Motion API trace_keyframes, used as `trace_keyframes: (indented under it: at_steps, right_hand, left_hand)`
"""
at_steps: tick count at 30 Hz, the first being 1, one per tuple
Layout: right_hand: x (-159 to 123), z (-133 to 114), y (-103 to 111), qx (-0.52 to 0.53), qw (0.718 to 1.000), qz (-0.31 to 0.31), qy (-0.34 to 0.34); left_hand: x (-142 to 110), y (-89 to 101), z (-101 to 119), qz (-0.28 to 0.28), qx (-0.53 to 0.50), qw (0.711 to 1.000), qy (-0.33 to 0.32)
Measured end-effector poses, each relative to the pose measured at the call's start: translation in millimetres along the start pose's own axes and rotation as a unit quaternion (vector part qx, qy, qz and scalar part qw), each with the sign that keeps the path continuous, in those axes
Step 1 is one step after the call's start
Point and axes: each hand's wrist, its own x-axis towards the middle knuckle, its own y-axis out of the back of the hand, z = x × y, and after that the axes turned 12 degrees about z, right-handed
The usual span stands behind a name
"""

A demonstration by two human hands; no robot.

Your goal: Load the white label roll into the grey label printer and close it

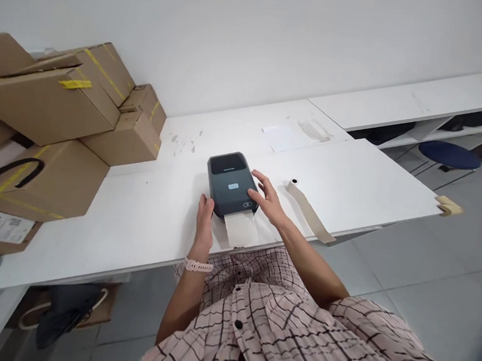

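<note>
A dark grey label printer [233, 184] sits on the white table, with a white label strip [240, 229] running out of its front toward the table edge. My left hand [205, 221] is upright beside the printer's front left corner, its fingers stretched and pointing away from me. On the other side, my right hand [268, 198] has its thumb at the printer's top right edge and its fingers spread along the right side. Neither hand is wrapped round anything. To the right stands a small paper roll [294, 182], its unrolled tail [311, 214] reaching the front edge.
Cardboard boxes [70, 172] are piled at the left, one with a black handle. A white paper sheet [278, 138] lies near the back. Padding [450, 206] covers the table's right corner. A blue stool [450, 155] stands beyond it; a dark bag [66, 311] is below left.
</note>
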Motion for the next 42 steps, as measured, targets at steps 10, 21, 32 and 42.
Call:
trace_keyframes:
  at_steps: [10, 21, 32, 42]
  right_hand:
    - [-11, 29, -3, 0.112, 0.972, -0.017, -0.207]
    - [-15, 38, -7, 0.11, 0.979, 0.012, -0.171]
    - [-19, 25, -6, 0.021, 0.994, 0.034, -0.101]
    - [-19, -33, -23, -0.311, 0.904, -0.095, 0.278]
  left_hand:
    - [5, -16.7, -4, -0.042, -0.037, 0.998, -0.02]
    - [-12, -11.9, -17, 0.012, -0.003, 1.0, -0.025]
    - [-65, -8.8, -3, -0.124, -0.011, 0.98, 0.157]
    - [-48, 29.3, -29, 0.004, 0.1, 0.994, 0.047]
